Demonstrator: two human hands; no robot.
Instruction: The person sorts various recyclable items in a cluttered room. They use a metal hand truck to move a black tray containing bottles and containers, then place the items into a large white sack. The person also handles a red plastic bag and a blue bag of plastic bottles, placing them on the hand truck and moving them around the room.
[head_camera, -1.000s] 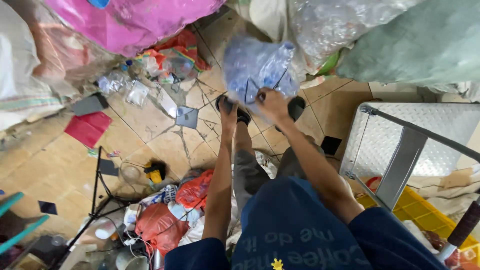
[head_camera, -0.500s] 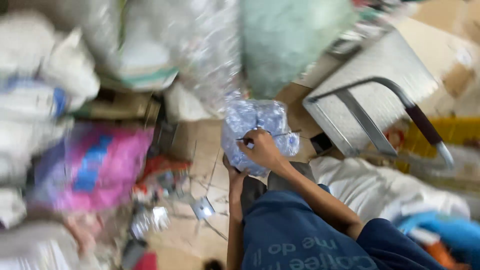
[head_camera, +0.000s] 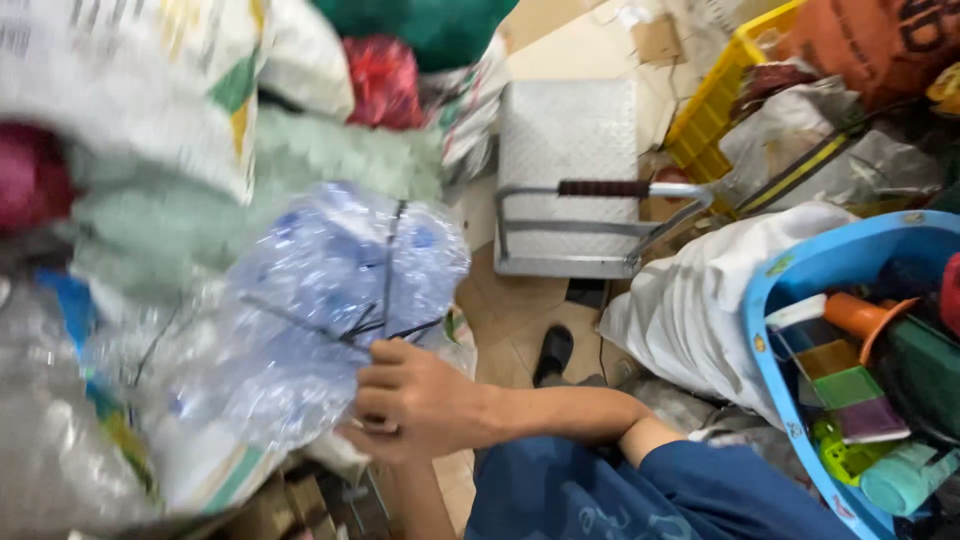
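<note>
R hand (head_camera: 420, 400) is the one doing the work: fingers curled tight round the black ties (head_camera: 370, 325) that cross the front of the bundle (head_camera: 330, 300), a clear sack packed w/ crushed plastic bottles, bluish. Bundle sits up and to the left of the fist, held off the floor at about chest level, pressed against the heap of sacks (head_camera: 150, 110) behind it. Its long axis runs roughly lower-left to upper-right, w/ the tie knot near the lower-right edge, right where the knuckles are. So the load lies away from the body and leftward of the grip; R forearm comes in from the lower right, elbow bent near the blue shirt (head_camera: 620, 490). L hand: only a bit of forearm (head_camera: 420, 500) shows below the fist, going up under the bundle; hand itself hidden, so can't tell if its fingers are apart or closed, or whether it touches the sack. R is clearly nearer the ties. Around: metal cart (head_camera: 570, 170) w/ a dark-grip handle lies flat on the tile ahead, well apart from the bundle; white bag (head_camera: 700, 300) and blue tub (head_camera: 790, 300) of odds and ends to the right; yellow crate (head_camera: 715, 110) beyond. A black sandal (head_camera: 553, 352) shows on the floor just past the wrist. Left side of the view is blurred.
</note>
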